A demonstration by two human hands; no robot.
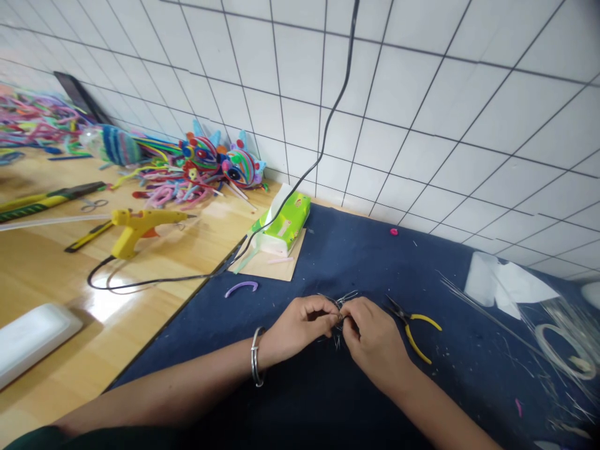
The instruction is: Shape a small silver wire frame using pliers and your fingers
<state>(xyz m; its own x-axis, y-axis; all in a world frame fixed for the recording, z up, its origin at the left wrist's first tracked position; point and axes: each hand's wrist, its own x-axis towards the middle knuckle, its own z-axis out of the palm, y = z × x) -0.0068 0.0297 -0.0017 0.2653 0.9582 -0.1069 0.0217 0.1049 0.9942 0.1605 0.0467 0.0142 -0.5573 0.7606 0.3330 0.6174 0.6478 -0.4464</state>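
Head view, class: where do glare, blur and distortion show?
Head view: white glare on the glossy pale-wood tabletop; head view: the heap of multicoloured fuzzy stems smeared at the left edge; head view: the black-lined white tile wall slanting; head view: thin silvery wires at the bare left hand and bare right hand, too blurred to count.

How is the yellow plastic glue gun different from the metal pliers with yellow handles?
The yellow plastic glue gun is mostly yellow; the yellow-handled metal pliers have a dark head.
The glue gun has a thin black cord; the pliers have none.
The glue gun lies on the pale wooden tabletop; the pliers lie on the dark blue covering, handles spread.
Both have yellow parts, and neither is held.
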